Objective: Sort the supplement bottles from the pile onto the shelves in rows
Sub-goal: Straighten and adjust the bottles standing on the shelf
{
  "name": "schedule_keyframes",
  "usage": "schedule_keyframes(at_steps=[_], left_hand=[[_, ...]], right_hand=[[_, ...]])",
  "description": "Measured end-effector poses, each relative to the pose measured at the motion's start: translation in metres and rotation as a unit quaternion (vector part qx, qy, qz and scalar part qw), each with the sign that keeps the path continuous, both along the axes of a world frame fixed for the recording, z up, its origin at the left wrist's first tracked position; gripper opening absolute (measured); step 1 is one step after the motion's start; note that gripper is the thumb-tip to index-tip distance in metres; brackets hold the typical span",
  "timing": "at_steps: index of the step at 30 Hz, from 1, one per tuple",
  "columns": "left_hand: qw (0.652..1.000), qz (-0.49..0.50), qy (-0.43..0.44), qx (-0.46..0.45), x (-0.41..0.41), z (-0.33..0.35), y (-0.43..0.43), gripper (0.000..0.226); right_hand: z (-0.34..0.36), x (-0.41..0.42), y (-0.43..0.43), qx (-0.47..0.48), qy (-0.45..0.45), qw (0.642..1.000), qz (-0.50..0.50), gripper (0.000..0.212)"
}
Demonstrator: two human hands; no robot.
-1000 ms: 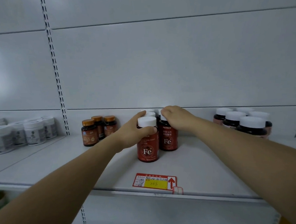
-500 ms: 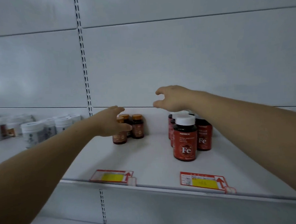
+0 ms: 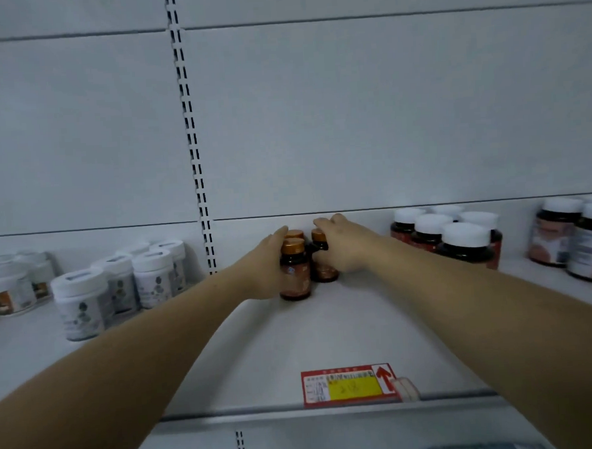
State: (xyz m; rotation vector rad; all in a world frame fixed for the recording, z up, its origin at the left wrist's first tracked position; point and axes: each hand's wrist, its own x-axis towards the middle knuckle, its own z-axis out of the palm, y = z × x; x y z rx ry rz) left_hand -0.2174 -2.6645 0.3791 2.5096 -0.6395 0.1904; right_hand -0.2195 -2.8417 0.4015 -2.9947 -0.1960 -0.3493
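— While the left hand (image 3: 264, 270) lies near-flat, fingers straight, against the left flank of the front bottle (image 3: 294, 274), the right hand (image 3: 345, 247) curls round the rear bottle (image 3: 322, 257). Step?
— Squaring the gold-capped bottles (image 3: 294, 234) into a row on the shelf (image 3: 327, 332), close to the back panel (image 3: 385, 116). Judged next: nudge them flush, keep upright, let go.
— Obstacles?
— Left: white jars (image 3: 81, 304). Right: white-capped red bottles (image 3: 462, 246). Both well apart. At the front lip, a price tag (image 3: 347, 385). Risk: narrow bottles may tip
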Motion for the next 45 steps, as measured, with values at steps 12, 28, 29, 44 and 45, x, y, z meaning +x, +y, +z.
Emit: schedule_keyframes(at_steps=[12,28,29,44,45], left_hand=[[0.996,-0.059,-0.016,-0.065,0.005,0.0,-0.009,0.071],[0.999,-0.031,-0.032,-0.018,0.008,-0.005,-0.011,0.078],[0.999,-0.03,-0.028,-0.023,0.008,-0.005,-0.012,0.078],[0.996,0.057,0.042,-0.052,-0.008,-0.001,-0.001,0.087],[0.994,0.065,0.056,-0.064,-0.01,-0.001,-0.002,0.087]], right_hand=[[-0.002,0.008,-0.012,0.048,-0.025,0.998,0.038,0.039],[-0.022,0.01,-0.024,0.085,-0.067,0.993,0.056,0.046],[-0.022,0.01,-0.024,0.093,-0.069,0.991,0.058,0.046],[0.001,-0.005,-0.017,0.063,-0.044,0.994,0.076,0.037],[0.0,-0.005,-0.016,0.059,-0.038,0.994,0.079,0.029]])
